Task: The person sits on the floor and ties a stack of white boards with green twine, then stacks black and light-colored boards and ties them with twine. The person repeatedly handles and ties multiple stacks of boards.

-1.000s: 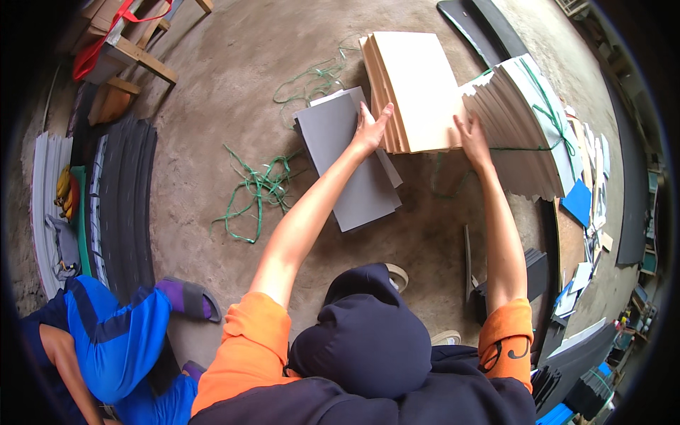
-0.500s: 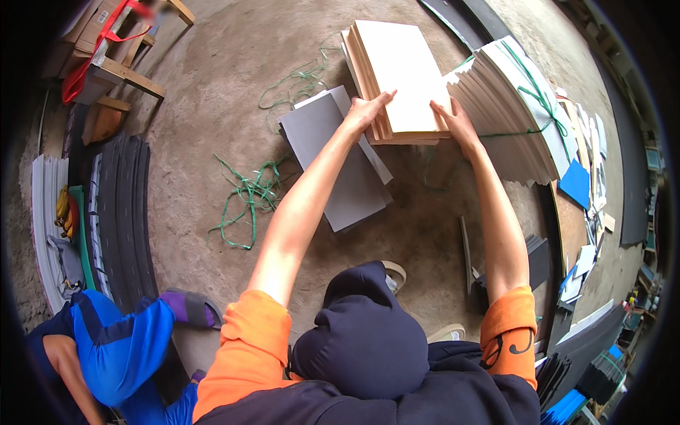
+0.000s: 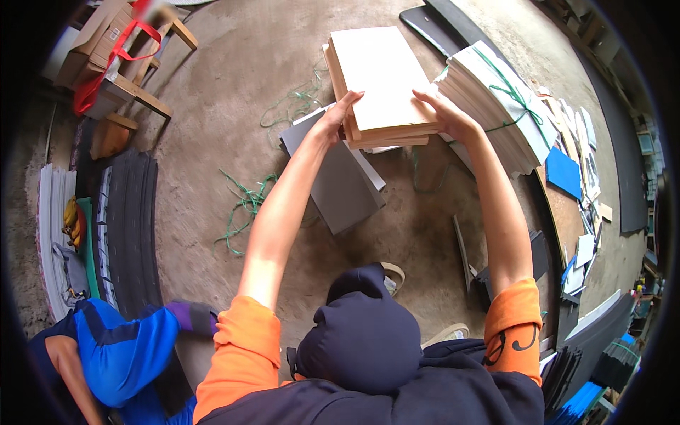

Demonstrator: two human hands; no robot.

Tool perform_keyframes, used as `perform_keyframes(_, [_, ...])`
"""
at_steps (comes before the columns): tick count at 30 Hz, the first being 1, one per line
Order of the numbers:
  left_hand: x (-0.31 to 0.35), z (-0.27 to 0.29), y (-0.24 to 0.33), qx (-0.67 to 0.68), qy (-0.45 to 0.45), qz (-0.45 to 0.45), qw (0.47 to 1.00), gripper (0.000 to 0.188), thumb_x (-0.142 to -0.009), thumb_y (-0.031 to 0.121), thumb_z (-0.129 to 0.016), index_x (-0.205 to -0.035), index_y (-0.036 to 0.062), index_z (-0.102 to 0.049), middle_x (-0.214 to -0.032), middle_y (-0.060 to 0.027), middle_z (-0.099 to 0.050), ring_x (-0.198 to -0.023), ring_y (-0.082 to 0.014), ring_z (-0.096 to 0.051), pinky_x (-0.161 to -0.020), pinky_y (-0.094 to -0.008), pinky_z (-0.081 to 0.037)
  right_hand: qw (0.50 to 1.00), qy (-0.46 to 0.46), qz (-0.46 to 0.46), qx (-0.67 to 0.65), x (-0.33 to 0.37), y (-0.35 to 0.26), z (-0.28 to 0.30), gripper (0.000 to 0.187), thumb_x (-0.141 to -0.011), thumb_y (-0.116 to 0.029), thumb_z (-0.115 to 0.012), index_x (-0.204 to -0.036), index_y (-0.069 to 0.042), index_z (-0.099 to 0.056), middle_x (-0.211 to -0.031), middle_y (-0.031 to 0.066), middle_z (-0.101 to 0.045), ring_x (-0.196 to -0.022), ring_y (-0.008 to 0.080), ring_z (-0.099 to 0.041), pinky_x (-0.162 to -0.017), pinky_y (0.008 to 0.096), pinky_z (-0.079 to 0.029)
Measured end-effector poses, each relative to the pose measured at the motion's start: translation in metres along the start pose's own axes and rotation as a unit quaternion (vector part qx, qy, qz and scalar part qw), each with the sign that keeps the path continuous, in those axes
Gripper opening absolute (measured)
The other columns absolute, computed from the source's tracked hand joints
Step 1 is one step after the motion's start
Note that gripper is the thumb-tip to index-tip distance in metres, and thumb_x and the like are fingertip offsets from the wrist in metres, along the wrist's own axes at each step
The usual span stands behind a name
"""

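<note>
A thick stack of cream-coloured flat sheets (image 3: 386, 78) is held between my two hands at arm's length. My left hand (image 3: 336, 119) grips its near left side, the thumb on the top sheet and the other fingers mostly hidden. On the near right side, my right hand (image 3: 457, 122) holds it the same way, thumb on top. Just nearer than the stack, grey sheets (image 3: 336, 180) lie loosely overlapped on the floor. To the right of my right hand leans a large bundle of pale sheets (image 3: 496, 106) tied with green string.
Loose green string (image 3: 249, 202) lies on the concrete floor (image 3: 191, 92). At right are a blue piece (image 3: 563, 172), offcuts and dark sheets. Dark strips (image 3: 131, 227) stand at left beside a person in blue trousers (image 3: 127, 350). A wooden stool (image 3: 142, 95) is at upper left.
The cream stack has shifted slightly left along with both hands. My left hand now sits further out at the stack's side. The view has also shifted a little.
</note>
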State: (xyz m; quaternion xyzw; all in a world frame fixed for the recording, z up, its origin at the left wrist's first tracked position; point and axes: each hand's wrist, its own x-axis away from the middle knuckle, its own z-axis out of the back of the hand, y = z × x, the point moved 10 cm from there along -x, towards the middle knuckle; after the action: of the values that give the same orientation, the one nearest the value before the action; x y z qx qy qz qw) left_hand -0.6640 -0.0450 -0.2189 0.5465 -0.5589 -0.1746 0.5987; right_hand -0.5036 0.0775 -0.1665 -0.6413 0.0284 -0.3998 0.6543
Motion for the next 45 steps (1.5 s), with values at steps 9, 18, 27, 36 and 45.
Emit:
perform_keyframes(9, [0.104,-0.084,0.055,-0.080,-0.224,-0.149,0.960,0.071,-0.083,0.047,-0.053,-0.132,0.0008,-0.032,-0.123,-0.0081,-0.046,-0.111,-0.0169,-0.047,-0.090,-0.0323,-0.042,0.985,-0.022,0.153,-0.076,0.101,-0.069,0.018,0.087,-0.076,-0.045,-0.061,-0.139,-0.006,-0.015,-0.138,0.0130,-0.026,-0.125,0.0217,-0.031,-0.103,0.0336,-0.027])
perform_keyframes(18, [0.179,-0.324,0.018,-0.245,-0.439,-0.130,0.855,0.104,-0.069,0.038,-0.071,-0.141,0.0042,-0.005,-0.145,-0.0163,-0.011,-0.135,-0.0235,-0.010,-0.109,-0.0379,-0.014,0.936,0.240,0.208,-0.154,0.341,0.027,0.163,0.095,-0.069,-0.036,-0.065,-0.140,-0.008,-0.008,-0.138,0.0178,-0.020,-0.129,0.0284,-0.025,-0.103,0.0390,-0.028])
perform_keyframes(27, [0.195,-0.584,-0.145,-0.141,-0.595,0.086,0.787,0.084,-0.070,0.023,-0.068,-0.135,0.0195,-0.015,-0.128,-0.0031,-0.036,-0.119,-0.0163,-0.037,-0.093,-0.0365,-0.039,0.826,0.554,0.102,0.013,0.544,0.208,0.278,0.108,-0.059,-0.031,-0.079,-0.139,-0.007,-0.012,-0.137,0.0258,-0.021,-0.129,0.0337,-0.023,-0.105,0.0405,-0.024])
perform_keyframes(36, [0.136,-0.567,-0.204,-0.362,-0.464,0.065,0.806,0.096,-0.070,0.031,-0.070,-0.139,0.0047,-0.008,-0.136,-0.0145,-0.033,-0.127,-0.0271,-0.031,-0.105,-0.0404,-0.021,0.760,0.584,-0.160,0.236,0.554,0.215,0.274,0.117,-0.052,-0.035,-0.080,-0.140,-0.018,-0.005,-0.123,0.0221,-0.036,-0.116,0.0375,-0.035,-0.091,0.0542,-0.034])
perform_keyframes(45, [0.018,-0.502,-0.250,-0.402,-0.356,0.017,0.844,0.096,-0.067,0.029,-0.072,-0.136,-0.0043,-0.014,-0.122,-0.0255,-0.047,-0.116,-0.0276,-0.046,-0.099,-0.0354,-0.034,0.760,0.461,-0.314,0.334,0.491,0.277,0.218,0.119,-0.057,-0.039,-0.077,-0.142,-0.014,0.003,-0.127,0.0221,-0.030,-0.117,0.0400,-0.034,-0.089,0.0619,-0.031])
